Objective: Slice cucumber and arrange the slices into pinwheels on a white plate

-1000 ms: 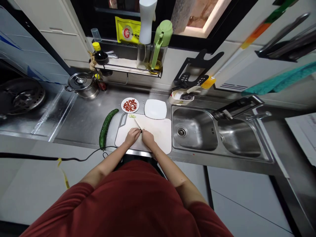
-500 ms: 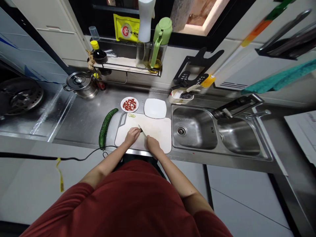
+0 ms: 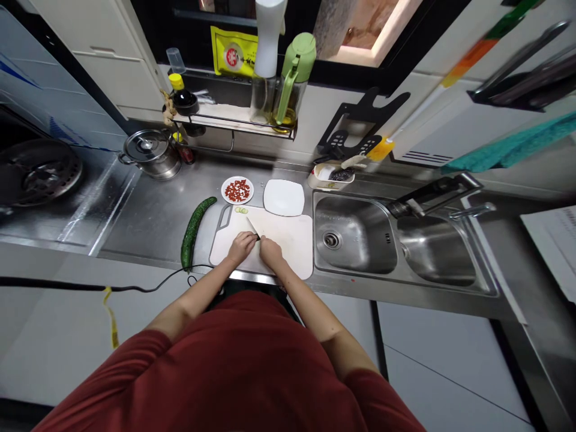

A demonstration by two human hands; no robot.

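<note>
Your right hand [image 3: 271, 252] is clamped on the knife [image 3: 252, 227], whose blade lies just beside your curled left hand [image 3: 242, 247] on the cutting board [image 3: 290, 240] at the front edge of the tabletop [image 3: 144, 210], so one slip could cut you.

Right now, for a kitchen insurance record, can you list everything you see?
Cucumber: 1, dark green, on the steel counter left of the board
Cutting board: 1, off-white, in front of the person
Cucumber slices: a few, pale green, at the board's far end
Kitchen knife: 1, steel blade, on the board
Round plate: 1, white, holding chopped red pieces, behind the board
Square plate: 1, white, behind the board
Lidded pot: 1, steel, back left
Burner: 1, dark, far left
Double sink: 1, steel, right of the board
Faucet: 1, steel, beyond the sink
Green-topped oil bottle: 1, behind the counter
Cloth: 1, teal, upper right
Left hand: 1, on the board, left of the knife
Right hand: 1, at the knife's handle
Shirt: 1, dark red, worn by the person
</note>
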